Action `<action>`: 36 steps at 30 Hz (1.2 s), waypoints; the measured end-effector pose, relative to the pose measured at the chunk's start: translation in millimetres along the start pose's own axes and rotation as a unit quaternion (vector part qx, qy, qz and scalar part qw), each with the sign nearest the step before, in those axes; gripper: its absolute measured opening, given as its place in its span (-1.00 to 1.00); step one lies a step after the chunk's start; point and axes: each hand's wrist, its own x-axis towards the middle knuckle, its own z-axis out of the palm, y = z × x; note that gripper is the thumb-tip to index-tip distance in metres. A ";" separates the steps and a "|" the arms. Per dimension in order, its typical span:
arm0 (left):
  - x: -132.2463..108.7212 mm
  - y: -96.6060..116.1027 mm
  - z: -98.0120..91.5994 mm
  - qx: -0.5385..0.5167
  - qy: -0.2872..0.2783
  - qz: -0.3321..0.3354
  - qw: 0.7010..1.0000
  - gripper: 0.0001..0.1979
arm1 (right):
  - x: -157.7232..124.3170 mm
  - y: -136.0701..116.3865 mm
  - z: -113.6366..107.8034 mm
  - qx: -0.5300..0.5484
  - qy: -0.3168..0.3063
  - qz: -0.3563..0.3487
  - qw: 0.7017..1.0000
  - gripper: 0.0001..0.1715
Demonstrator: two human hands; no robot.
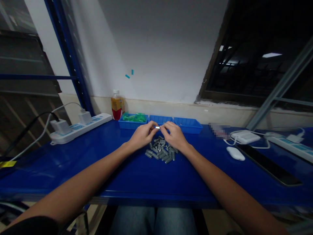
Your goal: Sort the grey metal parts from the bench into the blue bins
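Observation:
Between my two hands is a small shiny metal piece (157, 127), pinched at its ends by the fingertips. My left hand (141, 135) is closed on its left end. The other end is in the closed fingers of my right hand (174, 134). Just below the hands lies a loose pile of grey metal cylinders (161, 152) on the blue table (137, 182). Behind the hands stand a blue bin with green plastic pieces (134, 117), a middle blue bin (161, 119) and a right blue bin (188, 125). My fingers partly hide the middle bin.
A drink bottle (116, 106) stands behind the left bin. On the left lies a power strip (81, 129) with plugs and cables. To the right are a white charger (245, 137), a white earbud case (235, 153), a black phone (269, 164) and another power strip (290, 145).

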 end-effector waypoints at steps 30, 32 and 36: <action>3.2 -30.6 9.0 0.160 -0.186 -0.069 0.967 -0.80 | -3.5 58.3 5.2 -0.206 0.006 0.231 0.951 -0.63; 2.6 -29.8 9.9 0.154 -0.179 -0.065 0.969 -0.80 | -2.9 55.2 1.0 -0.199 0.011 0.230 0.953 -0.65; 0.8 -28.2 10.7 0.137 -0.165 -0.063 0.975 -0.80 | 9.3 43.5 -29.1 -0.145 0.092 0.172 0.970 -0.65</action>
